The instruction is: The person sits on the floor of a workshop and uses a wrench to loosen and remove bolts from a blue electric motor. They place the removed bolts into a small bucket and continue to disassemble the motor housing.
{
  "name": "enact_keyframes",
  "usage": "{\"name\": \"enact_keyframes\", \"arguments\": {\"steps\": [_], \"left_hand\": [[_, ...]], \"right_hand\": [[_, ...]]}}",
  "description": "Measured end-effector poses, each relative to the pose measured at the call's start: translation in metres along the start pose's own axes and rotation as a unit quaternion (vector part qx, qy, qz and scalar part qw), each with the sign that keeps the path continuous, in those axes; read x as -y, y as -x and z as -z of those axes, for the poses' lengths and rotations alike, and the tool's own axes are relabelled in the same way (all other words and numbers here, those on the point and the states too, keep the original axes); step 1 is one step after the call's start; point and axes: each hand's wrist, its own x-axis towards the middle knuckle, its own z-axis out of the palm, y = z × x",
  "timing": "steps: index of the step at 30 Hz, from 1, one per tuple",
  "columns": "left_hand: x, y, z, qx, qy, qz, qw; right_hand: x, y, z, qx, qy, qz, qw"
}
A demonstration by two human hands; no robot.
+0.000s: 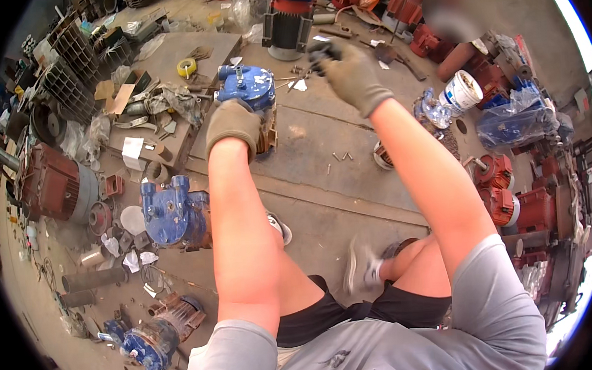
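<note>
A red motor point(52, 183) and a second blue pump housing point(169, 213) lie at far left on the floor. The gloved left hand point(233, 124) rests clamped on the blue pump housing point(249, 86) on the floor ahead. The gloved right hand point(350, 73), raised, grips a small dark part point(321, 50); a white bucket point(461, 90), contents unclear, stands farther right.

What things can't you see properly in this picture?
- Head view: the dark thing in the right hand is motion-blurred; its kind is unclear.
- The blue pump housing is partly covered by the left hand.
- The small bits on the floor are too small to identify.
- A smeared patch at the top right hides what is there.
- The black rim cuts off the room's edges.
</note>
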Motion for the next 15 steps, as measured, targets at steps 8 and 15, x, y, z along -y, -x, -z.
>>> {"name": "enact_keyframes", "arguments": {"steps": [8, 15], "left_hand": [[0.002, -0.085, -0.045, -0.112, 0.089, -0.107, 0.984], [0.005, -0.131, -0.083, -0.098, 0.169, -0.206, 0.959]], "right_hand": [[-0.083, -0.065, -0.089, -0.017, 0.121, 0.122, 0.985], [-0.099, -0.086, -0.09, 0.016, 0.139, 0.232, 0.963]]}}
